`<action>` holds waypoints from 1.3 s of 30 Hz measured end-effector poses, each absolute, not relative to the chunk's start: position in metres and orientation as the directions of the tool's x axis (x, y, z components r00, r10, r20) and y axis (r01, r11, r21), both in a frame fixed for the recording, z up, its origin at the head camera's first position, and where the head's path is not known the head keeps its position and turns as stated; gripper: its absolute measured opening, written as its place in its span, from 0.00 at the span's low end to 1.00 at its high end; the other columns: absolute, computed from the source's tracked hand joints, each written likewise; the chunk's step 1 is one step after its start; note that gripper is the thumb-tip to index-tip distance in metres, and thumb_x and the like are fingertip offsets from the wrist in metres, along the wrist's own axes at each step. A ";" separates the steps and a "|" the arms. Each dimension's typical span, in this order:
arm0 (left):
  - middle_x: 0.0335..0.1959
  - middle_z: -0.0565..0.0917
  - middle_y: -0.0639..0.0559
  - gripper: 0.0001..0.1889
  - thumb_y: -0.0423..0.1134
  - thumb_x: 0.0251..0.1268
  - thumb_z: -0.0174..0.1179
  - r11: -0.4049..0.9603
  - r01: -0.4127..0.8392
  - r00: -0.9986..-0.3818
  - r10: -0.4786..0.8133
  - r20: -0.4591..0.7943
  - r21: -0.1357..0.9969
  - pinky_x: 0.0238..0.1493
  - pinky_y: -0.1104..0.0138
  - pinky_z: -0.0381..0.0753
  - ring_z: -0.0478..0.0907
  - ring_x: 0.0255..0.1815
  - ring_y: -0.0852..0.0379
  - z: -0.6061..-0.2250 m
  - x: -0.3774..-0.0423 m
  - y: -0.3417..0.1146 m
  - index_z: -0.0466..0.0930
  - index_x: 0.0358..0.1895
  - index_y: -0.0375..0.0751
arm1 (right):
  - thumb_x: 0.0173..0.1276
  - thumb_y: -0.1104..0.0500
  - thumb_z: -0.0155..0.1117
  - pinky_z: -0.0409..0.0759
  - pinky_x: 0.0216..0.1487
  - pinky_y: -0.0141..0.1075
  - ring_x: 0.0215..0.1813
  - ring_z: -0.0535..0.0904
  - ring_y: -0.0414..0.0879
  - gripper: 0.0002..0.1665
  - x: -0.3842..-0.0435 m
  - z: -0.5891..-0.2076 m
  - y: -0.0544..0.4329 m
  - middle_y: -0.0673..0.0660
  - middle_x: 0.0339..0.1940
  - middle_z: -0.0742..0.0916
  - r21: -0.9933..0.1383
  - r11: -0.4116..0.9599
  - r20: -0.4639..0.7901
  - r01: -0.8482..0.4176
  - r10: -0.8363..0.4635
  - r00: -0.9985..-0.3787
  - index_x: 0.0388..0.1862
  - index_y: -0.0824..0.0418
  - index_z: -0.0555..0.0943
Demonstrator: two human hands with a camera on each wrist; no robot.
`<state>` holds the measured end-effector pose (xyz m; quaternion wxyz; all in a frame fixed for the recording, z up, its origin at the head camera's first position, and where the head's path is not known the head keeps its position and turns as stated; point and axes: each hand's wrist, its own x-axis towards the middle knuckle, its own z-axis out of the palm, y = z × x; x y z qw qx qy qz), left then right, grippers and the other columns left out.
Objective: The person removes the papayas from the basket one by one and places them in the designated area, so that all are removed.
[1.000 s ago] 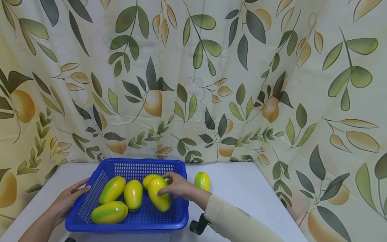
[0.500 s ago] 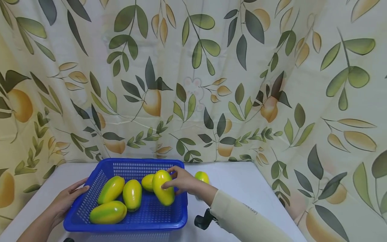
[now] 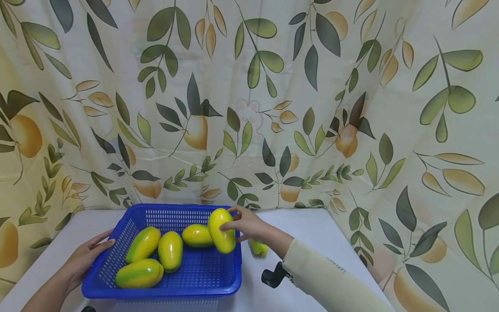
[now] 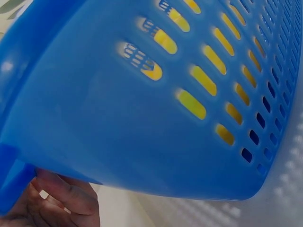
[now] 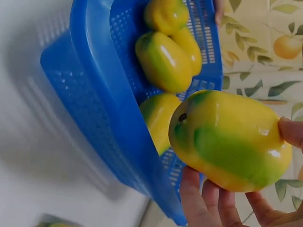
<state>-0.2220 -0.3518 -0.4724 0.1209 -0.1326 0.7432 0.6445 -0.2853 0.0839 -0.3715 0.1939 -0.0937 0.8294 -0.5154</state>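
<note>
My right hand (image 3: pixel 249 224) pinches a yellow-green mango (image 3: pixel 221 231) between thumb and fingers, over the right end of a blue plastic basket (image 3: pixel 167 292). In the right wrist view this mango (image 5: pixel 232 142) is raised higher than the basket's rim, its dark stem end facing away from the palm. Several more mangoes lie in the basket, one of them a mango (image 3: pixel 196 235) just left of the held one. On the basket's left side my left hand (image 3: pixel 83 262) grips the rim, thumb on top. The left wrist view shows its curled fingers (image 4: pixel 71 196) under the rim's corner.
Another mango (image 3: pixel 258 248) lies on the white table (image 3: pixel 308 242) right of the basket, partly hidden by my right hand. A black device (image 3: pixel 274 275) is strapped at the right wrist. A leaf-and-fruit patterned curtain (image 3: pixel 249 108) hangs behind the table.
My right hand has lifted the mango up and to the right, from inside the basket to its right rim. The mango behind it is now fully uncovered. The left hand stays put.
</note>
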 end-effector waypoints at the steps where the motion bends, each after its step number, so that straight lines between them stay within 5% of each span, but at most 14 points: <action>1: 0.43 0.84 0.58 0.45 0.56 0.72 0.55 0.138 -0.353 -0.936 -0.043 -0.350 0.925 0.45 0.58 0.84 0.83 0.42 0.56 -0.472 -0.222 -0.352 0.39 0.79 0.38 | 0.58 0.56 0.75 0.85 0.41 0.52 0.55 0.79 0.60 0.40 -0.286 -0.371 0.086 0.66 0.58 0.77 -0.892 0.449 -0.222 0.044 -0.352 -0.909 0.67 0.62 0.69; 39: 0.42 0.83 0.58 0.44 0.55 0.73 0.55 0.093 -0.356 -0.935 -0.043 -0.353 0.930 0.45 0.58 0.84 0.83 0.42 0.56 -0.473 -0.220 -0.350 0.41 0.80 0.41 | 0.66 0.52 0.66 0.82 0.51 0.55 0.67 0.69 0.71 0.42 -0.314 -0.392 0.209 0.72 0.67 0.69 -0.890 0.381 -0.299 0.251 -0.072 -0.951 0.73 0.66 0.61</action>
